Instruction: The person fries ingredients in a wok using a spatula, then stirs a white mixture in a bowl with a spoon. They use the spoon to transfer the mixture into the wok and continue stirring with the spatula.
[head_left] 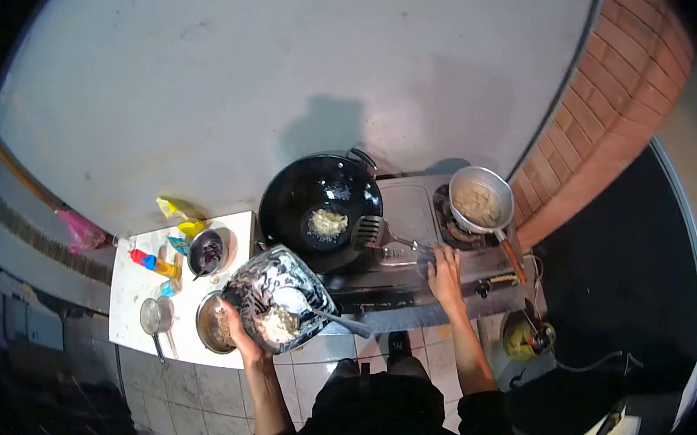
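Observation:
My left hand (237, 328) grips the rim of a patterned bowl (263, 280) that holds some white food and a spoon (322, 313), tilted over the counter edge beside a black wok (317, 207). A small pale lump of food (329, 222) fries in the wok. My right hand (444, 274) holds the handle of a slotted metal spatula (370, 232), whose blade rests at the wok's right rim. Both stand on a two-burner gas stove (410, 258).
A saucepan (479, 198) of pale food sits on the right burner. On the white counter (133, 291) are a small dark bowl (207, 252), a red-capped bottle (151, 262), a strainer (154, 317), a metal bowl (210, 325) and yellow packets (179, 210). A brick wall (606, 114) stands at right.

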{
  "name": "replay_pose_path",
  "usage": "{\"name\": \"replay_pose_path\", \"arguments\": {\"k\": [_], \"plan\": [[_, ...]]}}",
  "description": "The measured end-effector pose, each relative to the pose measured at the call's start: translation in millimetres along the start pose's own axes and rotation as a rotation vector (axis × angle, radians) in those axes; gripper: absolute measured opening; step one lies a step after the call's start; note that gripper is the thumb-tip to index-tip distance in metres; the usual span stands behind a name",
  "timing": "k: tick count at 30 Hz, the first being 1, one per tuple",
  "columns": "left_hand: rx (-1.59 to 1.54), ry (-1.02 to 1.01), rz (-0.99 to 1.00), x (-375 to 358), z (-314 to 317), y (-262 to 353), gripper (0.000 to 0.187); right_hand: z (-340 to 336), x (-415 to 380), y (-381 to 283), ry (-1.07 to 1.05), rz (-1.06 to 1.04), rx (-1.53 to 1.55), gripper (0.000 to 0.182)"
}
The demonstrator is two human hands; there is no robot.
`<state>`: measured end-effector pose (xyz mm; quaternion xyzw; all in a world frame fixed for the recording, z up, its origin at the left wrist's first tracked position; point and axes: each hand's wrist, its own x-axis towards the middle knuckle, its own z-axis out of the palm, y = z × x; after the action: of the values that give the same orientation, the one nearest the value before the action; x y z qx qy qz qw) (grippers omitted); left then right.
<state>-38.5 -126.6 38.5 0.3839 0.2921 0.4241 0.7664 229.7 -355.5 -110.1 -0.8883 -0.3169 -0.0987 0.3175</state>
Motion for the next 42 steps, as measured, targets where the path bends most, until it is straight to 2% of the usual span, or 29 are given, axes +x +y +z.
{"name": "replay_pose_path", "arguments": {"k": [3, 5, 8, 13, 15, 17, 23, 26, 29, 32, 34, 42], "plan": [[0.044, 0.147, 0.109, -16, -1, -8, 0.066, 11, 8, 14, -0.093, -0.005, 0.009, 0.045], [0.115, 0.159, 0.201, -32, -3, -12, 0.067, 20, 9, 26, -0.13, -0.048, -0.017, 0.038], [0.038, 0.293, 0.195, -55, -3, -12, 0.068, 18, 13, 30, -0.198, -0.096, -0.131, 0.027], [0.026, 0.33, 0.223, -66, -9, -14, 0.067, -14, 27, 19, -0.279, -0.135, -0.048, 0.022], [0.04, 0.363, 0.252, -65, -1, -13, 0.066, -29, 36, 9, -0.281, -0.101, 0.105, 0.019], [-0.026, 0.408, 0.254, -63, 1, -16, 0.067, -46, 48, -4, -0.271, -0.155, 0.054, 0.018], [-0.029, 0.312, 0.235, -46, -2, -21, 0.067, -72, 84, -54, -0.217, -0.229, 0.142, 0.018], [-0.053, 0.308, 0.228, -32, -2, -23, 0.066, -69, 104, -86, 0.005, -0.29, 0.29, 0.013], [-0.037, 0.362, 0.217, -24, -7, -19, 0.066, -51, 125, -111, 0.103, -0.266, 0.286, 0.012], [-0.083, 0.299, 0.21, -11, -23, -7, 0.064, -34, 146, -141, 0.106, -0.228, 0.343, 0.015], [-0.071, 0.181, 0.199, -3, -46, -5, 0.061, -19, 156, -154, 0.135, -0.237, 0.298, 0.015], [-0.03, 0.148, 0.128, 39, -103, 17, 0.057, 5, 175, -192, 0.061, -0.134, 0.053, 0.019]]}}
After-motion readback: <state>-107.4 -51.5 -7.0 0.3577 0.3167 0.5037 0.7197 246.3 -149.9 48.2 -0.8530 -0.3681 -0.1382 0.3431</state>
